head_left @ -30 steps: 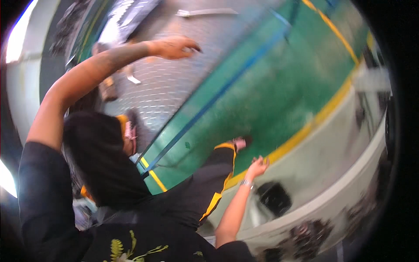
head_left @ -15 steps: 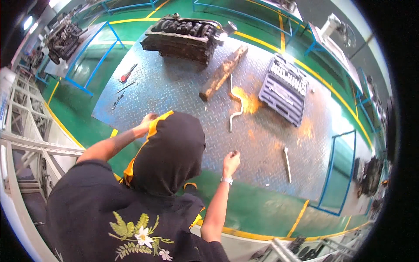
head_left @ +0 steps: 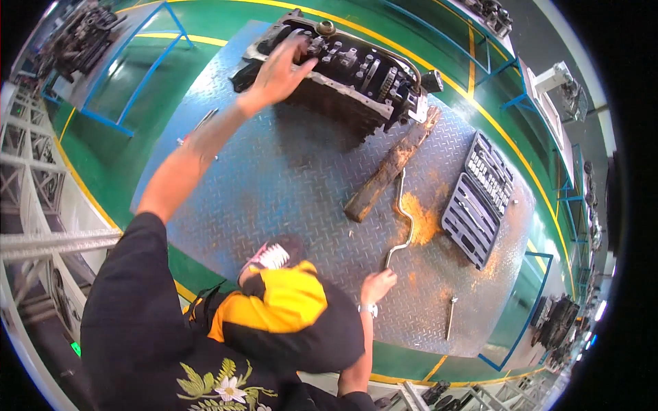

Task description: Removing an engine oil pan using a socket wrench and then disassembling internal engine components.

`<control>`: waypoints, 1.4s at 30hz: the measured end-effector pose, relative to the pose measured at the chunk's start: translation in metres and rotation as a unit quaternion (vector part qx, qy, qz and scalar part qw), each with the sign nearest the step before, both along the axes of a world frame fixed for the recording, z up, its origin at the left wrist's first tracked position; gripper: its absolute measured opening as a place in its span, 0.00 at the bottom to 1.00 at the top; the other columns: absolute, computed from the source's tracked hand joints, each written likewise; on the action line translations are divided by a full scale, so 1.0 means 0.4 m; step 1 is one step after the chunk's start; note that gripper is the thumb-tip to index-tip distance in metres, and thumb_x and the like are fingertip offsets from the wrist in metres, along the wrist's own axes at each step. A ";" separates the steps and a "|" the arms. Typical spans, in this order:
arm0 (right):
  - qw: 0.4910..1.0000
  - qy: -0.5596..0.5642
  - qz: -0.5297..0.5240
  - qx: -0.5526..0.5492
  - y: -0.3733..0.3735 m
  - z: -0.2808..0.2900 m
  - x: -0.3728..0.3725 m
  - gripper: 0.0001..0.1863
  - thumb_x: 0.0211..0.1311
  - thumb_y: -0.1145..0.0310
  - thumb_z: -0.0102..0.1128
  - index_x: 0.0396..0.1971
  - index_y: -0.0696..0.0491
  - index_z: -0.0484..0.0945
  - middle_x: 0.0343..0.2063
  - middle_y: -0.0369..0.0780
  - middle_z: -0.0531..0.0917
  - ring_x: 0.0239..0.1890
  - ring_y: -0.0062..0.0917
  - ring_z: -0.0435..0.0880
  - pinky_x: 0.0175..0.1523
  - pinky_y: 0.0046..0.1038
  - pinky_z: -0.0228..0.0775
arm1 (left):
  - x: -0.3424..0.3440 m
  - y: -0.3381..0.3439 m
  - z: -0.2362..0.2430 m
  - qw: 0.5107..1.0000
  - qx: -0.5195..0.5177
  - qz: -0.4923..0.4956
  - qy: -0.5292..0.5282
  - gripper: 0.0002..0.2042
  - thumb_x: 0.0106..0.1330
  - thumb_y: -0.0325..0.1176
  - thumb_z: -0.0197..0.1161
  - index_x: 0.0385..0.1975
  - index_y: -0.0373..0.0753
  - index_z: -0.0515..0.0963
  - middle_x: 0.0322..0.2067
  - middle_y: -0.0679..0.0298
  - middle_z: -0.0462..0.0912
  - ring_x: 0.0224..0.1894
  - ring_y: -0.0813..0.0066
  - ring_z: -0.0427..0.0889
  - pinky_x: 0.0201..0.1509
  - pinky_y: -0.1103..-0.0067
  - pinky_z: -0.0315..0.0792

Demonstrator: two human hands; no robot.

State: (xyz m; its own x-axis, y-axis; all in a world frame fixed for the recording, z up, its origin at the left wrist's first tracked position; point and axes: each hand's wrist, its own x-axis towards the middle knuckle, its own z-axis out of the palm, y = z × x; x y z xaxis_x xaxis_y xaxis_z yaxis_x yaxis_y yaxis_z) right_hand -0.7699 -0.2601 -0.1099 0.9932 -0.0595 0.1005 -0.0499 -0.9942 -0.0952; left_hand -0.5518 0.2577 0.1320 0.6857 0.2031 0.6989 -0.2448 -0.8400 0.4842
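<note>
Nearest the body, the right hand [head_left: 377,284] lay with loose, open fingers at the lower end of one bent metal rod [head_left: 401,222] on the steel floor plate [head_left: 288,178]. Bare plate spread leftward to its blue edge. Beyond lay one wooden block [head_left: 391,168] and one open socket case [head_left: 480,198]. Farthest, the left hand [head_left: 281,72], fingers spread, rested on the single engine block [head_left: 356,75].
</note>
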 end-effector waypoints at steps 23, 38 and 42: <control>0.961 0.228 -0.153 0.024 0.075 0.013 0.133 0.11 0.48 0.69 0.56 0.33 0.57 0.78 0.29 0.51 0.82 0.35 0.47 0.82 0.44 0.45 0.74 | 0.170 -0.206 0.183 0.981 0.132 -0.077 -0.119 0.06 0.55 0.24 0.60 0.28 0.32 0.71 0.20 0.52 0.73 0.24 0.55 0.75 0.29 0.67 0.68; 0.907 0.221 -0.204 0.295 0.010 0.181 -0.121 0.18 0.60 0.59 0.54 0.34 0.62 0.76 0.26 0.55 0.81 0.32 0.49 0.82 0.39 0.44 0.71 | 0.215 -0.044 0.074 0.987 0.107 -0.069 0.097 0.13 0.56 0.32 0.65 0.39 0.34 0.75 0.35 0.54 0.82 0.39 0.57 0.81 0.44 0.71 0.74; 0.900 0.219 -0.187 0.327 0.061 0.090 -0.181 0.15 0.62 0.62 0.54 0.33 0.61 0.75 0.26 0.55 0.81 0.31 0.50 0.81 0.38 0.45 0.70 | 0.353 0.153 0.051 0.966 0.205 -0.065 0.145 0.12 0.60 0.32 0.63 0.39 0.32 0.74 0.34 0.53 0.81 0.37 0.59 0.80 0.43 0.71 0.73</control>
State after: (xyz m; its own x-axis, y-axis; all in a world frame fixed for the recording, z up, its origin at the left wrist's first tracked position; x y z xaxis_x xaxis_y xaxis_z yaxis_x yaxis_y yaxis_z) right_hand -0.8423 -0.2355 -0.0739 0.8272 -0.3013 -0.4744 -0.5443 -0.6392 -0.5433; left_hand -0.4108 0.3187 0.1524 0.8654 -0.1504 0.4780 -0.2649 -0.9471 0.1815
